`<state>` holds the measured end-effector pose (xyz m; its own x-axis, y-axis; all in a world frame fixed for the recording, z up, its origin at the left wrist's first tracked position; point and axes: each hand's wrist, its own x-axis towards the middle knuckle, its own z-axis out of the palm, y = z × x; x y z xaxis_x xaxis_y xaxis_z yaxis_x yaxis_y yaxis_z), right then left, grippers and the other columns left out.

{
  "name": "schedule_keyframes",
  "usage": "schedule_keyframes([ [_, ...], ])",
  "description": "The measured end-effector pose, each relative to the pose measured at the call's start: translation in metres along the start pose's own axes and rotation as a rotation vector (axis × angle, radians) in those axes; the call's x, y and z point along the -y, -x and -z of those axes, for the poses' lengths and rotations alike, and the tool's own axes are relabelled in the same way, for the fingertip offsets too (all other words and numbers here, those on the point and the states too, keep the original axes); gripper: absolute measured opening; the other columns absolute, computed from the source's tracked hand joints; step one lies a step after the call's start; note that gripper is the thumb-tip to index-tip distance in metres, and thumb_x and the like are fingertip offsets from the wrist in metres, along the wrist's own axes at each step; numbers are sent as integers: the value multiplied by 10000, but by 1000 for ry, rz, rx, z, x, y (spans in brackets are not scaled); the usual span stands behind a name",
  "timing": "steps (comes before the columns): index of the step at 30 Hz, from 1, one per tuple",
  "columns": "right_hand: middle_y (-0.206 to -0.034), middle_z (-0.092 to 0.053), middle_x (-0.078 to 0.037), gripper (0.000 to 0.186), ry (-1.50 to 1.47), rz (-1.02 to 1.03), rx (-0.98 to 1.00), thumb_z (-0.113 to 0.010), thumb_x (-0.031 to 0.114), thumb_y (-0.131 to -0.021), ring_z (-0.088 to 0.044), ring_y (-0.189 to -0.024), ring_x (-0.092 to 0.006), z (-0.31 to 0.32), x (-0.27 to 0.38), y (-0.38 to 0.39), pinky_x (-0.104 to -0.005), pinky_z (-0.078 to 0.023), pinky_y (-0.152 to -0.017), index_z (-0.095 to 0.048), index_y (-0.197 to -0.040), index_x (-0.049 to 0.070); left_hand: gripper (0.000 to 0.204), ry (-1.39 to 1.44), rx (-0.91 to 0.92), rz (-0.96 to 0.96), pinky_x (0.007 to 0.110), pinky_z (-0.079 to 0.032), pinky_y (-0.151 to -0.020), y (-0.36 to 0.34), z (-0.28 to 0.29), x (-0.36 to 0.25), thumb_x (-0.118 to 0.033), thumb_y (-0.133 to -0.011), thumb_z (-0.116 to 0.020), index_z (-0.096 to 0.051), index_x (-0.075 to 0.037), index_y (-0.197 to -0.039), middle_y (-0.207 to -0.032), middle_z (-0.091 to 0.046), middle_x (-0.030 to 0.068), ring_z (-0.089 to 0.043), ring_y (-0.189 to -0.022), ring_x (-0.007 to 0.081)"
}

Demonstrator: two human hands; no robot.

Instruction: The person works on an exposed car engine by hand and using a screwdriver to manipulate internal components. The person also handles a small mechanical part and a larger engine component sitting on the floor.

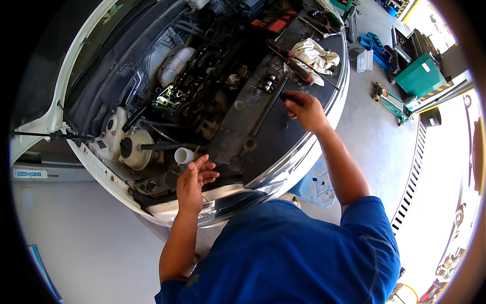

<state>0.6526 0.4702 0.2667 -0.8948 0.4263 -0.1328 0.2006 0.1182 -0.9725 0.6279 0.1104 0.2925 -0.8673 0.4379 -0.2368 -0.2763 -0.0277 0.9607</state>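
Note:
My left hand (196, 180), fingers loosely bent and apart, is over the front of the open engine bay, just below a white plastic cup (184, 156). My right hand (306, 111) pinches a small dark piece (288, 97) above the black front panel (273, 147). Near it lie small metal parts (268, 83) and a long rod (271, 109). Red-and-black handled screwdrivers (304, 74) rest on a crumpled pale rag (316, 55) at the upper right. The exposed engine top (182, 86) is left of centre, with a cream reservoir (134, 158) nearer the lower left.
A prop rod (40, 134) holds the bonnet at the left. Hand tools (324, 25) lie along the panel's far end. On the floor to the right stand a green jack (400, 109), a teal cabinet (420, 76) and blue cases (374, 48). A drain grate (407, 182) runs beside them.

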Motion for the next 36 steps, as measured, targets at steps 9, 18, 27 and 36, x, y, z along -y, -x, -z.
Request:
schedule_keyframes([
  [9,-777,-647,-61,282,133,-80,155,-643,151,-879,-601,-633,-104,-17,-5,-58,-254,-511,-580,-622,-1079,-47,556,108,-81,107,326,-504,-755,-12,9,27,-450,-1002,-377,-601,39,-1145,-945,-658,142,-652,-813,221],
  [18,-719,-638,-66,217,632,-15,661,-637,184,-867,-619,-615,-143,-23,47,-120,-282,-498,-570,-654,-936,-21,551,50,-100,158,344,-505,-760,-30,14,25,-446,-999,-382,-606,46,-1108,-920,-660,142,-646,-809,239],
  [27,-728,-642,-100,208,986,331,616,-659,176,-801,-641,-688,-250,-52,46,-140,-341,-494,-637,-673,-948,29,537,21,-43,145,302,-491,-752,-36,33,29,-455,-990,-412,-626,21,-1119,-941,-672,120,-655,-821,204],
  [36,-955,-651,-142,362,901,363,163,-680,213,-775,-625,-915,-342,-72,16,-90,-427,-503,-754,-604,-1105,83,444,21,-47,152,328,-515,-760,-37,46,39,-363,-1002,-427,-617,24,-1109,-933,-667,134,-650,-813,216],
])
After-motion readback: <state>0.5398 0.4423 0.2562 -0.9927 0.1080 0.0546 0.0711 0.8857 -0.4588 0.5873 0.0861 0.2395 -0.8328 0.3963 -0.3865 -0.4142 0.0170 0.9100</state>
